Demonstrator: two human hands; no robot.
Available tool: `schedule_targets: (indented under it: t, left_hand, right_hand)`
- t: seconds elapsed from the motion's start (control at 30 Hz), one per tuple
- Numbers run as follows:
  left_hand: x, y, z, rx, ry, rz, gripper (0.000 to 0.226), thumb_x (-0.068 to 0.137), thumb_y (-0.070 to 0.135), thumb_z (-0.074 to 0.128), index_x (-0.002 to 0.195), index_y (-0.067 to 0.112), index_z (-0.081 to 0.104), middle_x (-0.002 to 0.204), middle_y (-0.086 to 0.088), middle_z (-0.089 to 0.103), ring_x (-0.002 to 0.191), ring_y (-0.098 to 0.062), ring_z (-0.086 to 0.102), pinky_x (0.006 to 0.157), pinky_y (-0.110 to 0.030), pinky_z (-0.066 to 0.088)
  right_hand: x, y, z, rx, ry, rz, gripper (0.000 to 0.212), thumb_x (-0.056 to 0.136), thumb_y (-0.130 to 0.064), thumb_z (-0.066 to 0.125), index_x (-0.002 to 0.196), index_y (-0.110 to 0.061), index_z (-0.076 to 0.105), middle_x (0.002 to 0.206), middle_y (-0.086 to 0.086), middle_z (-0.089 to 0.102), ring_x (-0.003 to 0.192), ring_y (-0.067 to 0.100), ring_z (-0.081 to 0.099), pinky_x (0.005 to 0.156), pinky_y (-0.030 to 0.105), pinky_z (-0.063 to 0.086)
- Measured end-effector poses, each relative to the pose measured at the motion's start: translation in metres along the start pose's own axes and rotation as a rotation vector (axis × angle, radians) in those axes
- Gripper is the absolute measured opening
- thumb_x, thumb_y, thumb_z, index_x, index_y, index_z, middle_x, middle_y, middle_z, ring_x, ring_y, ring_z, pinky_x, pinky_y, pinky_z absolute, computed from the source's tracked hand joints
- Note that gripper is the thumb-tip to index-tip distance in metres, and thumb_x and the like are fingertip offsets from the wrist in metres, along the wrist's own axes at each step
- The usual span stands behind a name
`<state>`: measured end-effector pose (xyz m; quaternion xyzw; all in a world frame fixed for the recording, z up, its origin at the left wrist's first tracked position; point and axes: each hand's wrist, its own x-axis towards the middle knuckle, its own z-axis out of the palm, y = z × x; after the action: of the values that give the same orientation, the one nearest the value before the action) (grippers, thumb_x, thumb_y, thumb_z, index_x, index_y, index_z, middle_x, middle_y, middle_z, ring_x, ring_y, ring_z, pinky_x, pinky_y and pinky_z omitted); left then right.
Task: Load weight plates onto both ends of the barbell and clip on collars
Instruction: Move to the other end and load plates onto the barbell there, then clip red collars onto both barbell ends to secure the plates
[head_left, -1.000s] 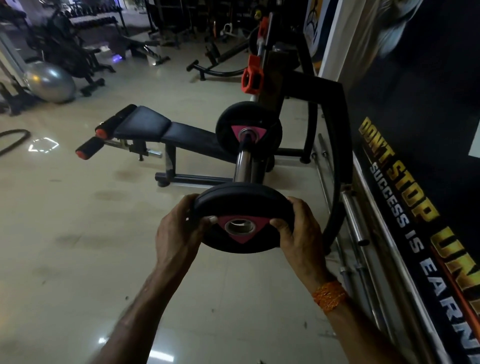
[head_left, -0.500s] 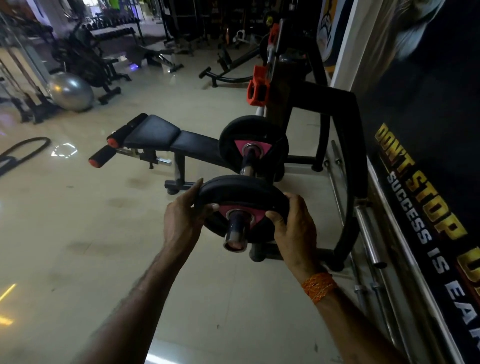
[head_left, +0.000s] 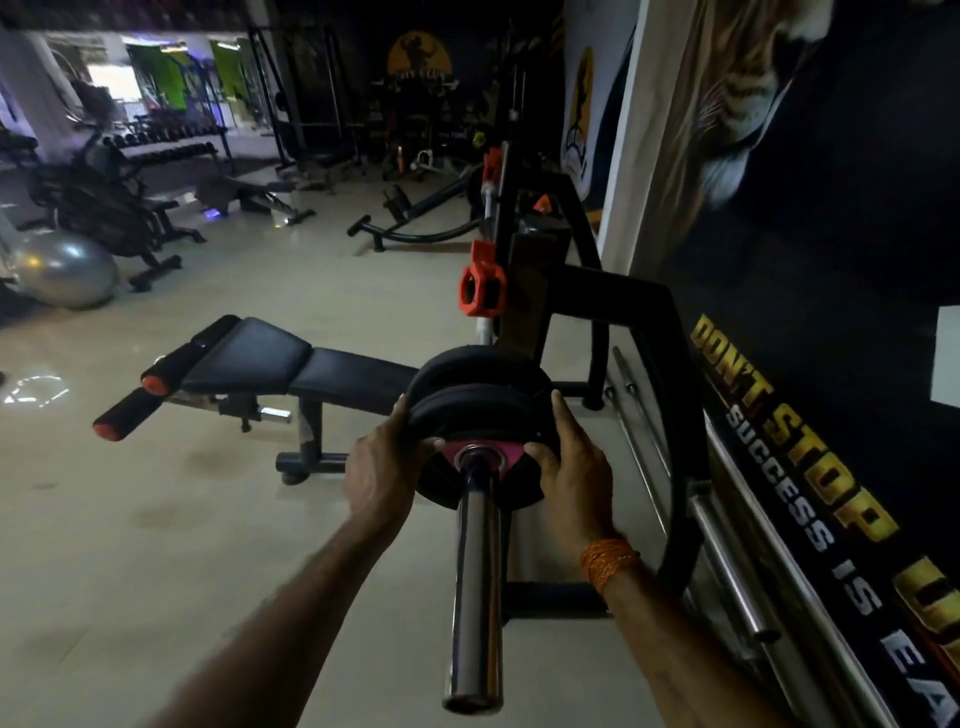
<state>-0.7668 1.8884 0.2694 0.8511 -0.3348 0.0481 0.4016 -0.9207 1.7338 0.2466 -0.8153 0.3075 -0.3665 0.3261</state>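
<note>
A black weight plate (head_left: 478, 413) with a pink triangle around its hole sits on the chrome barbell sleeve (head_left: 475, 587), pressed against a second black plate (head_left: 478, 366) just behind it. My left hand (head_left: 382, 470) grips the near plate's left rim and my right hand (head_left: 569, 470) grips its right rim. The sleeve's open end points toward me, at the bottom of the head view. Two orange-red collars (head_left: 480, 288) hang on the black rack upright behind the plates.
A black bench (head_left: 291, 364) with red-tipped rollers stands left of the bar. The curved rack frame (head_left: 670, 395) and spare bars (head_left: 727, 561) lie along the right wall. A grey exercise ball (head_left: 62, 270) and machines stand far left.
The plate in my hands went from the tip of the sleeve all the way along it, up against the plate that was on the bar. My view moved closer and higher.
</note>
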Motion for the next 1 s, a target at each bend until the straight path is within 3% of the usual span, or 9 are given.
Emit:
schedule_targets:
  t: [0.07,0.13,0.2,0.4,0.5,0.6,0.7,0.87,1.0]
  left_hand:
    - [0.018,-0.009,0.007,-0.042,-0.029,0.047,0.068,0.091,0.040,0.070,0.150,0.032,0.037,0.115,-0.007,0.072,0.101,-0.022,0.071,0.070,-0.030,0.057]
    - [0.035,-0.015,0.012,-0.056,-0.059,0.061,0.083,0.090,0.041,0.071,0.158,0.026,0.025,0.153,-0.009,0.049,0.144,-0.029,0.044,0.101,-0.047,0.050]
    - [0.051,-0.020,0.015,-0.026,-0.086,0.075,0.093,0.088,0.043,0.072,0.161,0.024,0.017,0.166,-0.005,0.027,0.155,-0.026,0.020,0.114,-0.054,0.038]
    - [0.076,-0.028,0.022,-0.020,-0.145,0.128,0.097,0.087,0.041,0.074,0.161,0.024,0.014,0.167,-0.006,0.026,0.154,-0.027,0.022,0.113,-0.058,0.041]
    - [0.079,-0.028,0.019,-0.072,-0.153,0.181,0.095,0.084,0.042,0.077,0.157,0.024,0.019,0.160,-0.010,0.038,0.148,-0.031,0.037,0.108,-0.057,0.046]
    - [0.091,-0.022,0.007,-0.156,-0.145,0.282,0.081,0.087,0.065,0.061,0.151,0.027,0.028,0.152,-0.010,0.048,0.139,-0.028,0.047,0.110,-0.049,0.045]
    - [0.124,-0.006,-0.003,-0.274,-0.180,0.186,0.082,0.089,0.075,0.049,0.155,0.028,0.034,0.157,-0.003,0.045,0.143,-0.022,0.044,0.113,-0.050,0.042]
    - [0.199,0.027,0.003,-0.291,-0.286,0.069,0.097,0.082,0.075,0.061,0.155,0.018,0.035,0.157,-0.011,0.044,0.137,-0.028,0.049,0.107,-0.048,0.048]
    - [0.221,0.056,0.019,-0.487,-0.410,-0.076,0.078,0.090,0.044,0.072,0.150,0.006,0.040,0.131,-0.002,0.051,0.122,-0.027,0.056,0.089,-0.035,0.048]
  right_hand:
    - [0.015,0.000,0.005,-0.027,0.009,0.010,0.072,0.097,-0.025,0.064,0.159,-0.024,0.027,0.159,0.008,0.042,0.144,0.026,0.043,0.111,0.038,0.047]
    - [0.027,0.003,0.010,-0.055,0.006,0.017,0.073,0.096,-0.024,0.065,0.159,-0.023,0.027,0.160,0.008,0.040,0.145,0.027,0.043,0.111,0.042,0.048]
    - [0.037,0.006,0.013,-0.088,0.007,0.024,0.075,0.095,-0.023,0.067,0.159,-0.023,0.027,0.162,0.006,0.037,0.146,0.026,0.040,0.112,0.043,0.047]
    - [0.053,0.001,0.016,-0.148,-0.011,0.060,0.079,0.095,-0.022,0.068,0.160,-0.025,0.024,0.158,0.006,0.042,0.143,0.026,0.045,0.111,0.043,0.047]
    - [0.056,-0.009,0.017,-0.138,-0.019,0.038,0.077,0.097,-0.031,0.064,0.161,-0.026,0.021,0.159,0.005,0.041,0.143,0.021,0.044,0.111,0.032,0.043]
    - [0.070,-0.027,0.023,-0.109,-0.017,-0.047,0.069,0.099,-0.047,0.055,0.159,-0.026,0.028,0.163,0.001,0.034,0.148,0.016,0.035,0.114,0.025,0.033]
    - [0.086,-0.037,0.024,-0.082,-0.085,-0.086,0.062,0.098,-0.053,0.053,0.155,-0.032,0.039,0.163,-0.006,0.035,0.150,0.010,0.030,0.121,0.032,0.032]
    - [0.110,-0.045,-0.004,-0.004,-0.299,0.056,0.060,0.089,-0.043,0.073,0.145,-0.036,0.053,0.150,-0.008,0.051,0.139,0.009,0.045,0.114,0.028,0.038]
    - [0.124,-0.051,-0.018,-0.038,-0.393,0.084,0.058,0.085,-0.044,0.078,0.139,-0.035,0.059,0.139,-0.008,0.059,0.128,0.011,0.054,0.106,0.031,0.047]
